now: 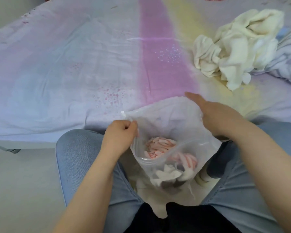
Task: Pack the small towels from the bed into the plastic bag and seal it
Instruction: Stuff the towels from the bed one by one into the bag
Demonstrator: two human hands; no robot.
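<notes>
A clear plastic zip bag [166, 125] stands open between my knees at the bed's front edge. Inside it lie a pink-and-white towel [160, 146] and a white towel [168, 175]. My left hand [120, 134] pinches the bag's left rim near the zip slider. My right hand [213, 113] lies with straight fingers against the bag's far right rim, its fingertips pointing left over the bed. A heap of cream-white towels [232, 47] lies on the bed at the right, apart from both hands.
The bed [74, 64] has a pastel sheet with pink and yellow stripes. A crumpled pale blue blanket [287, 61] lies at the right edge behind the towels. A cream cloth [158, 204] hangs under the bag between my jeans-clad legs.
</notes>
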